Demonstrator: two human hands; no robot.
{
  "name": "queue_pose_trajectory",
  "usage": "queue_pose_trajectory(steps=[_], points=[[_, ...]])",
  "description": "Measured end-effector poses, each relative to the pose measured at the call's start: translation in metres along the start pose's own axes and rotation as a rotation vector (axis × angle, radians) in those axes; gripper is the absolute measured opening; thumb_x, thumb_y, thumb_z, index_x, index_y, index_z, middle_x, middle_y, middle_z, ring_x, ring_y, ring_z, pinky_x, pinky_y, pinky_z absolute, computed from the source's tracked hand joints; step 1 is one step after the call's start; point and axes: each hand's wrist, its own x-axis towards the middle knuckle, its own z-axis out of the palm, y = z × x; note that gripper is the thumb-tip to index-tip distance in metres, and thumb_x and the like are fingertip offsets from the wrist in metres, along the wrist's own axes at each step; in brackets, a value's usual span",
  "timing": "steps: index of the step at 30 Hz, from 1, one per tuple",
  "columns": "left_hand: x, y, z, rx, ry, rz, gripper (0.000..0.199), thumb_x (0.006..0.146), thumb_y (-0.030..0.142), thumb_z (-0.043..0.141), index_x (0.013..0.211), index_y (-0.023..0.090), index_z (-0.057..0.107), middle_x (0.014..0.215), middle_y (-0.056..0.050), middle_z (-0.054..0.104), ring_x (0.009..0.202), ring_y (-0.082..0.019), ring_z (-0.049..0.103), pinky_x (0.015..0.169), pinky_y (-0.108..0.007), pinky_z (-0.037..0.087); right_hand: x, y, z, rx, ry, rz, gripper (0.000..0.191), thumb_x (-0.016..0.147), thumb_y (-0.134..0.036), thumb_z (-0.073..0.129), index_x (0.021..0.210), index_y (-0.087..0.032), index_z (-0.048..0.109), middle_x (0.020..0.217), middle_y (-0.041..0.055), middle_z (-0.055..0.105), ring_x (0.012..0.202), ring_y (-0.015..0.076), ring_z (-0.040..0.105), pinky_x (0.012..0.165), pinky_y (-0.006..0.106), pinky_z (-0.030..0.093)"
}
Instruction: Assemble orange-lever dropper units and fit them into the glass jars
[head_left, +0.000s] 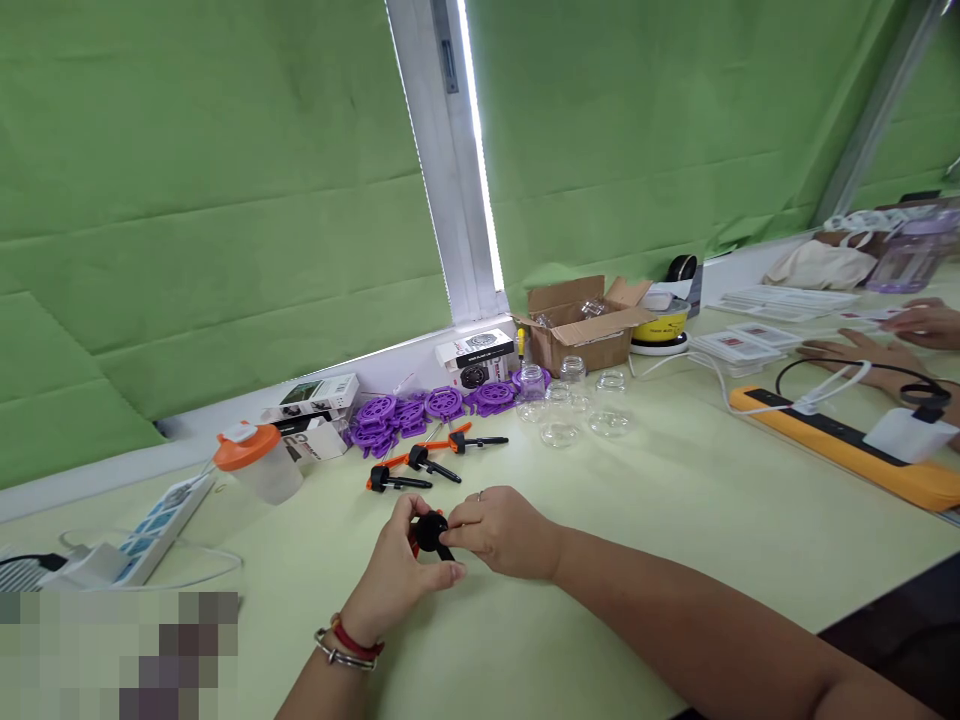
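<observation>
Low over the table, my left hand [401, 560] is closed around a small black-and-orange part [431, 532] with a round black cap. My right hand [495, 530] pinches the same part from the right side, and its fingertips cover some of it. Just beyond my hands lie three similar black-and-orange parts with thin black stems [420, 462]. Behind them is a heap of purple plastic discs with cut-out patterns [382, 415]. Several clear round jars [559, 425] stand to the right of the discs.
An open cardboard box [577, 335] stands at the wall beside a yellow tub [664, 325]. To the left are an orange-lidded cup [259, 465] and a power strip [161, 530]. An orange-and-black power strip [847, 450] lies at right, near another person's hands [862, 355].
</observation>
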Motion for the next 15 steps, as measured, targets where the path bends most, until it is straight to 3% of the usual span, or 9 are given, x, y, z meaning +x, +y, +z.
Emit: queue_pose_trajectory(steps=[8,12,15], points=[[-0.0017,0.0030,0.0040,-0.090,-0.099,-0.024,0.055,0.057,0.028,0.076,0.089,0.023,0.032,0.084,0.004,0.043,0.072,-0.012,0.040,0.062,-0.024,0.036,0.0022,0.0009,-0.0037,-0.058,0.009,-0.049,0.031,0.094,-0.028,0.042,0.074,-0.019,0.064,0.073,-0.0002,0.066,0.060,0.0095,0.053,0.056,0.025,0.033],[-0.0030,0.0068,0.0040,-0.115,-0.108,-0.048,0.053,0.057,0.026,0.074,0.088,0.023,0.031,0.085,0.003,0.043,0.073,-0.012,0.041,0.064,-0.024,0.038,0.0009,0.0026,-0.0042,-0.024,0.033,-0.078,0.024,0.094,-0.024,0.042,0.094,-0.020,0.065,0.086,0.0013,0.068,0.070,0.0093,0.057,0.060,0.024,0.036],[-0.0035,0.0074,0.0033,-0.071,-0.076,-0.044,0.053,0.056,0.026,0.075,0.088,0.023,0.032,0.088,0.003,0.042,0.074,-0.012,0.039,0.064,-0.024,0.037,0.0018,0.0008,-0.0030,-0.023,0.021,-0.081,0.026,0.093,-0.019,0.041,0.088,-0.020,0.066,0.084,0.0009,0.067,0.067,0.0091,0.055,0.060,0.024,0.036]])
